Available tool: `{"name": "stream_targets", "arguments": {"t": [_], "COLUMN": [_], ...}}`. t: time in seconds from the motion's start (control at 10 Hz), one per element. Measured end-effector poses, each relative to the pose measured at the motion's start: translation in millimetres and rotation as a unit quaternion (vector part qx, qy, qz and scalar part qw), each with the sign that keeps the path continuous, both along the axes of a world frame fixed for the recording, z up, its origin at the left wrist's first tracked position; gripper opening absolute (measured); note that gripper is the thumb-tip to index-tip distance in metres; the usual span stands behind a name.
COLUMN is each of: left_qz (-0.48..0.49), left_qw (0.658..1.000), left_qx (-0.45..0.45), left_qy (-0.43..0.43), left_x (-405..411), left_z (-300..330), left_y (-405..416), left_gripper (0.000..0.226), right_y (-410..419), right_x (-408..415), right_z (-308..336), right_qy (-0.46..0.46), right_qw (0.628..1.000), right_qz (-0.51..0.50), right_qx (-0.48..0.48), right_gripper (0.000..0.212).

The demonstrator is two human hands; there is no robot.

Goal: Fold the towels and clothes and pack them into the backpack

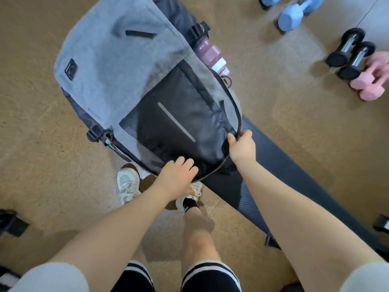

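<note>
Grey woven-fabric backpack with dark lining (117, 66) hangs held up off the brown floor (37, 144), its mouth gaping toward the person. The right hand (242, 147) pinches the zipper edge between thumb and curled fingers, probably to keep the opening wide. The left hand (177, 175) rests at the near rim, fingers curled over it into the dark interior, seemingly steadying it. No towels or clothes show beyond the fingertips; whether any lie inside I cannot tell.
</note>
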State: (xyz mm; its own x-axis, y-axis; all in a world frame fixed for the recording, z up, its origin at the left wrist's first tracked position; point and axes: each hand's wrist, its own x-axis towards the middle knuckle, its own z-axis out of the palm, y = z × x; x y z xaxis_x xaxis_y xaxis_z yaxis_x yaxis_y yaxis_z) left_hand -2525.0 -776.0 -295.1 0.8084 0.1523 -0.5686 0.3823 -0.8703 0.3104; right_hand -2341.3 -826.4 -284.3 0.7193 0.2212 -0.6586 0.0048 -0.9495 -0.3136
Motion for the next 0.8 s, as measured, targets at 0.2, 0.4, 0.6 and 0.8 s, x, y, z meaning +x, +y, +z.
{"name": "stream_targets", "arguments": {"t": [0.2, 0.4, 0.6, 0.8], "left_qz": [0.031, 0.2, 0.102, 0.049], "left_qw": [0.996, 0.975, 0.991, 0.999], "left_qx": [0.062, 0.067, 0.062, -0.009], "left_qy": [-0.053, -0.071, -0.059, -0.007], "left_x": [30.7, 75.3, 72.0, 79.4], "left_z": [-13.5, 3.3, 13.4, 50.7], "left_y": [-9.3, -8.8, -27.6, -19.8], "left_gripper": [0.025, 0.02, 0.042, 0.045], "right_y": [-4.7, -22.0, -78.2, -85.8], "right_x": [39.2, 73.7, 86.6, 74.4], "right_z": [-13.5, 2.3, 4.2, 49.5], "right_qy": [0.023, 0.019, 0.003, -0.033], "right_qw": [0.997, 0.989, 0.993, 0.998], "right_qz": [0.023, -0.067, -0.097, -0.032], "right_qx": [0.075, 0.131, 0.061, 0.046], "right_gripper": [0.023, 0.034, 0.022, 0.045]}}
